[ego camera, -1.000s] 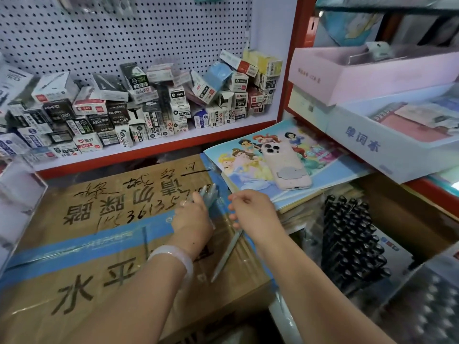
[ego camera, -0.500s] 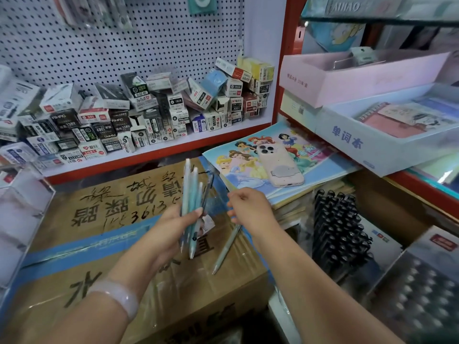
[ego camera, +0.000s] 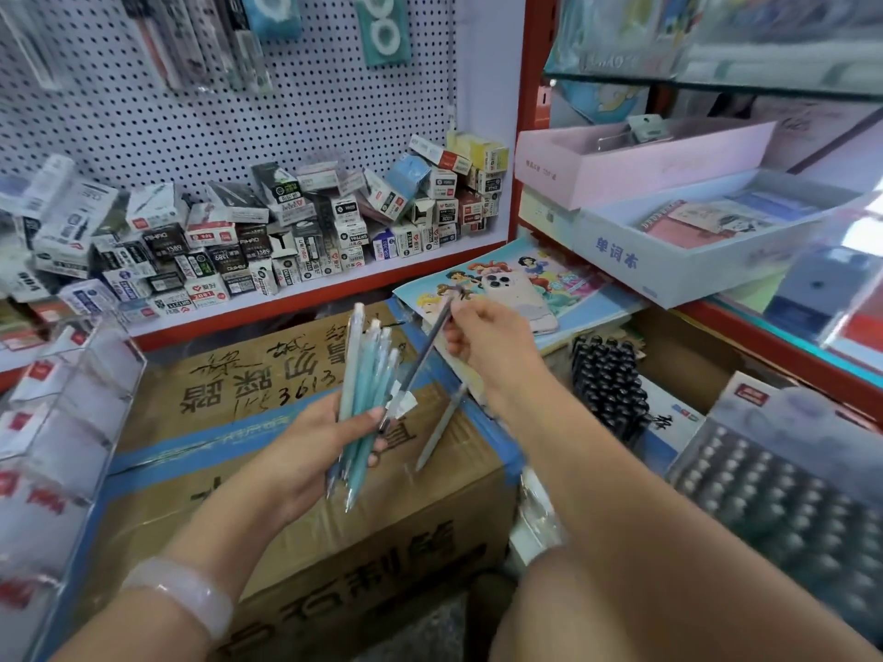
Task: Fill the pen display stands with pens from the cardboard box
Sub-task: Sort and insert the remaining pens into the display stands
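1. Since a second ago, our left hand (ego camera: 319, 439) has lifted the bunch of teal pens (ego camera: 367, 398) off the cardboard box (ego camera: 267, 475) and turned palm-up; our right hand (ego camera: 487, 341) now holds a dark pen (ego camera: 423, 355) raised over the bunch.
2. Left hand: fingers and thumb curled round the bunch's lower half. Right hand: pinching the dark pen near its upper end.
3. Bunch is above the sealed box top, long axis near upright, leaning slightly right; tips point down toward us, clicker ends up and away.
4. Dark pen runs diagonal, upper end at our right fingers, lower end touching the bunch by its white tag.
5. One pale pen (ego camera: 439, 430) lies loose on the box, tip toward us.
6. Doing it well, we judge: slide the dark pen in parallel, tips same way, then carry all to the clear display stand (ego camera: 62, 422) at left.
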Demonstrator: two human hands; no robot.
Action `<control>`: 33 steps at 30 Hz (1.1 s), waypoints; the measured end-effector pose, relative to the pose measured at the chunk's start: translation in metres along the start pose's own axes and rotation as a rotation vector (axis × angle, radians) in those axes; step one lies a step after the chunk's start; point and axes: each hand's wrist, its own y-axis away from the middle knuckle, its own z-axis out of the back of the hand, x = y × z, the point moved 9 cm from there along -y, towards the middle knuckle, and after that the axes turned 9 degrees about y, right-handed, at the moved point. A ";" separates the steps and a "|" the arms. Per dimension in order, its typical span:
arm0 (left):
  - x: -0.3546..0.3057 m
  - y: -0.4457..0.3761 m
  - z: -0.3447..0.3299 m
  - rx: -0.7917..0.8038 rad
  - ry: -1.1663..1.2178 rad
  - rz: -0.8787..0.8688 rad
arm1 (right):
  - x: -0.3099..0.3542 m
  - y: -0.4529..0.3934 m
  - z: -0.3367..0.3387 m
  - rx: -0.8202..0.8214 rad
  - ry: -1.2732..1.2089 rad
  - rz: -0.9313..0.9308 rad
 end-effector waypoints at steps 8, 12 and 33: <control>-0.012 0.010 -0.041 -0.040 0.041 -0.073 | 0.056 0.038 0.148 -0.293 0.456 0.227; -0.011 0.014 -0.072 -0.016 0.042 -0.082 | 0.015 0.070 0.181 -0.334 0.744 0.192; 0.015 0.016 -0.119 0.057 0.036 -0.031 | -0.059 0.071 0.173 -0.230 1.028 0.172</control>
